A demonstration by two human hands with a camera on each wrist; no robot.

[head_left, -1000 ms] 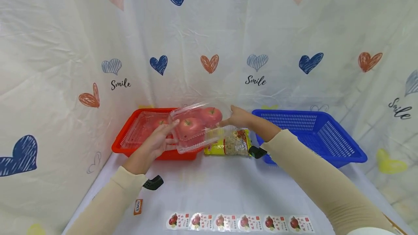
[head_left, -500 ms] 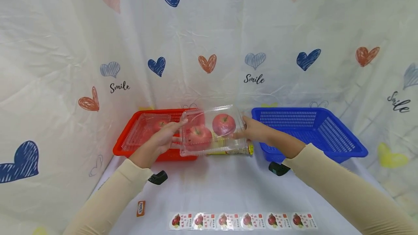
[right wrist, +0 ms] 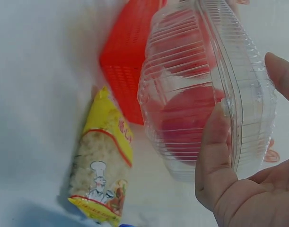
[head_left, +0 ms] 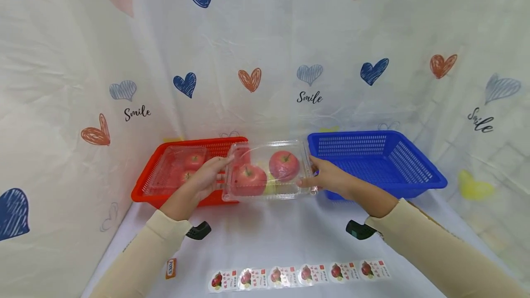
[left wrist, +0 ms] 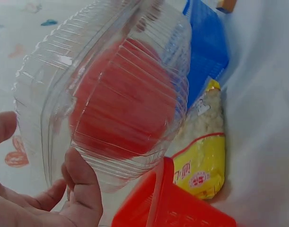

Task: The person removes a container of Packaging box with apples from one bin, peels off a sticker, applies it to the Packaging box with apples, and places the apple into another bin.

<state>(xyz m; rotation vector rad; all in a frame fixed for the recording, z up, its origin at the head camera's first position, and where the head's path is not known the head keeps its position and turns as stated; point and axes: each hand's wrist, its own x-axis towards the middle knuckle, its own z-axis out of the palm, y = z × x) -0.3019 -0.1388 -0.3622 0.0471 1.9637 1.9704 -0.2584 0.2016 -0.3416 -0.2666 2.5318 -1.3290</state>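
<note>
A clear plastic clamshell box [head_left: 265, 151] hangs above the table between my two hands, its lid down. Two red apples, one at the left [head_left: 250, 180] and one at the right [head_left: 284, 165], lie inside it. My left hand [head_left: 207, 176] grips the box's left end, thumb on top and fingers lower down. The right hand [head_left: 333, 179] grips the opposite end. In the left wrist view, bent fingers [left wrist: 80, 182] sit at the ribbed plastic near its rim seam. The right wrist view shows a finger [right wrist: 215, 142] along that seam.
Behind the left hand stands a red basket [head_left: 142, 192] holding another clear box with apples [head_left: 192, 160]. A blue basket [head_left: 378, 162] is at the right. A yellow snack bag [right wrist: 104, 161] lies between them. Several apple stickers [head_left: 298, 276] and a small orange packet [head_left: 171, 268] lie in front.
The box has moved right and slightly nearer, from a tilt beside the red basket to a more level pose. Both hands keep hold of it. The head view has turned slightly right.
</note>
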